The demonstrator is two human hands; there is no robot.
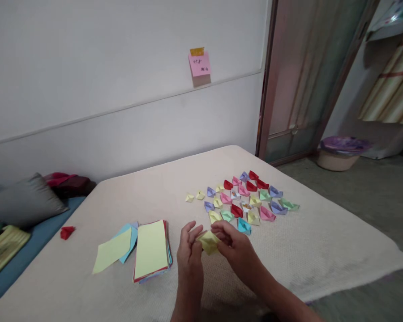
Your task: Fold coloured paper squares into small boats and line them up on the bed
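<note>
My left hand point(189, 251) and my right hand point(234, 245) meet over the near middle of the white cloth point(322, 246), both pinching a small folded yellow paper piece point(208, 242). Fingers of each hand are closed on its edges. Just behind my hands lie several small folded paper boats point(246, 197) in red, pink, yellow, green, blue and purple. To the left of my left hand sits a stack of coloured paper sheets point(152, 249) with a yellow sheet on top. A loose yellow sheet point(111, 252) lies over a blue one beside it.
A small red folded piece point(67, 232) lies alone at the cloth's left edge. A grey cushion point(23, 201) and red fabric are at far left. A pink note point(199, 63) hangs on the wall. A door point(305, 80) and a covered basin point(342, 153) stand at right.
</note>
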